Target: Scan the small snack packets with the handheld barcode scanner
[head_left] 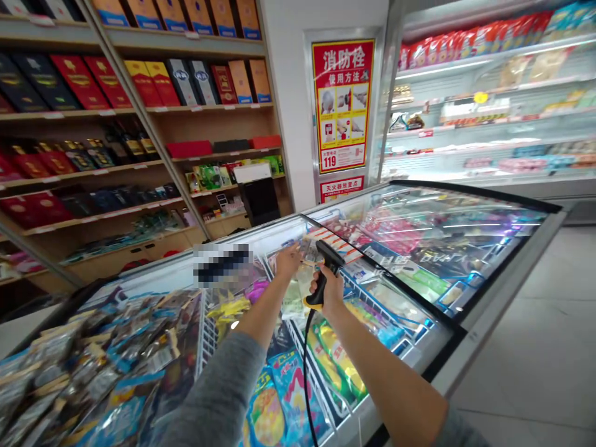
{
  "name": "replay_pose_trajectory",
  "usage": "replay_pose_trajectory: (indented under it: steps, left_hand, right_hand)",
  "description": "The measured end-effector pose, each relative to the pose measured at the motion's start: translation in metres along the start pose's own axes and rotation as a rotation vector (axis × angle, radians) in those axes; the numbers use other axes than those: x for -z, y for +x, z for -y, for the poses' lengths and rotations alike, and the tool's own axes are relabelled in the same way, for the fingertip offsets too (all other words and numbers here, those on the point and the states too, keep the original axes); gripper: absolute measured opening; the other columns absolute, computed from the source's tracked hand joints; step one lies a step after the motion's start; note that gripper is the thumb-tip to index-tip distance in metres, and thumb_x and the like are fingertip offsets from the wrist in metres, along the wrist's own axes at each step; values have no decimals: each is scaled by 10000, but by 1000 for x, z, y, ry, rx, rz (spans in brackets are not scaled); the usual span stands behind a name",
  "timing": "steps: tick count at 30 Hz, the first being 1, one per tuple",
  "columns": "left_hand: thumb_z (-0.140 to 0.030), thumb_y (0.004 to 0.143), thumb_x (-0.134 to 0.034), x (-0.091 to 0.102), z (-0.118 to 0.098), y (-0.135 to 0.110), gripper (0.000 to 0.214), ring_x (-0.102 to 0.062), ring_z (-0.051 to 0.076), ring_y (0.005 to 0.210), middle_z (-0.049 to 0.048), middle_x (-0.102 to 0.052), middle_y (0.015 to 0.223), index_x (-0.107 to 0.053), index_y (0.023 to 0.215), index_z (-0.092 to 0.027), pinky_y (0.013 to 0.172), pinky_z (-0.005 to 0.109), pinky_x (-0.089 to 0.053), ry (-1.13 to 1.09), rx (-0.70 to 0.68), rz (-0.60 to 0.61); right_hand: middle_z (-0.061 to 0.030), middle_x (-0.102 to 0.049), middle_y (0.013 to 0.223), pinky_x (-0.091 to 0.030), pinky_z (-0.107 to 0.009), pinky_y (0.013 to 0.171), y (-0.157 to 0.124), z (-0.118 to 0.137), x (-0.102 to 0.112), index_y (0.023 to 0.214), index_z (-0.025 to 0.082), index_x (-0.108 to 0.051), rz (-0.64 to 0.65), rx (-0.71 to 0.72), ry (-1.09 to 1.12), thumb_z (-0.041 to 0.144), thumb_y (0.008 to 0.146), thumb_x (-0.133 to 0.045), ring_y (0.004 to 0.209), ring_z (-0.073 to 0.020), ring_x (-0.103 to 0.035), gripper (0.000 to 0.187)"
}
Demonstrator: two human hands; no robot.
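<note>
My right hand point(334, 290) is wrapped round the handle of a black barcode scanner point(329, 254) with yellow trim at its base. Its head tilts up over the open freezer, and a black cable point(305, 366) hangs down from the grip. Just left of it, my left hand point(288, 259) reaches into the freezer, with its fingers closed at the edge of a small clear-wrapped packet point(308, 249). The scanner partly hides that packet, and its contents are unclear. Below my hands lie yellow-green ice cream packs point(333, 354) and blue ice cream packs point(295, 388) in wire baskets.
A glass lid point(447, 236) covers the freezer's right part, edged by a black frame point(395, 279). Brown and blue wrapped ice creams point(116, 354) fill the left. Shelves of boxes point(195, 81) stand behind, and a lit refrigerated display point(488, 112) stands at the right.
</note>
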State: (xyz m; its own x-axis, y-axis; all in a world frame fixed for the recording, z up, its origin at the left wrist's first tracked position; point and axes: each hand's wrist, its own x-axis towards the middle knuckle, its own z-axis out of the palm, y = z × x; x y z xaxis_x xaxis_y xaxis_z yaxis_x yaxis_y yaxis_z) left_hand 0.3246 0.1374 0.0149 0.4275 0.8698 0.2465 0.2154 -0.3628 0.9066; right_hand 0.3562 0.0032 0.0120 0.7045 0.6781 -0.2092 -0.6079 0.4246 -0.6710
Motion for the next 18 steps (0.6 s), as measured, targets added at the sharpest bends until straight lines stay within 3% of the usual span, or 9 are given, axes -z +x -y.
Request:
replay_pose_trajectory:
  steps: [4,10,14,18]
  left_hand:
    - [-174,782,-629,-12,8,8,293,-625,247,993,78,-716,954,-762,1037,-229,947,367,-465,371,-149,118]
    - [-192,804,-624,2,2,-7,312,-627,259,994,93,-714,1032,-744,1091,-212,960,385,-462,372,-202,124]
    - [-196,781,-656,39,-15,-32,299,-626,262,1054,85,-715,1055,-753,1063,-219,996,370,-458,371,-204,117]
    - [-204,797,-616,106,-29,-76,307,-633,230,1060,56,-706,1114,-743,1073,-248,956,345,-498,421,-198,165]
  right_hand:
    - [93,-481,453,-310,-211,316,8,-2,-2,769,234,-444,-111,-42,-10,370,637,-710,333,-90,-430,326]
    - [96,-485,454,-327,-203,324,0,1,-5,769,228,-448,-93,-60,5,332,646,-717,333,-76,-418,313]
    - [97,-495,449,-336,-199,316,-5,3,-4,764,225,-460,-41,-66,-2,314,624,-727,330,-76,-418,314]
    - [101,-496,447,-337,-188,310,-12,0,1,742,220,-463,72,-77,-53,332,595,-752,326,-70,-416,343]
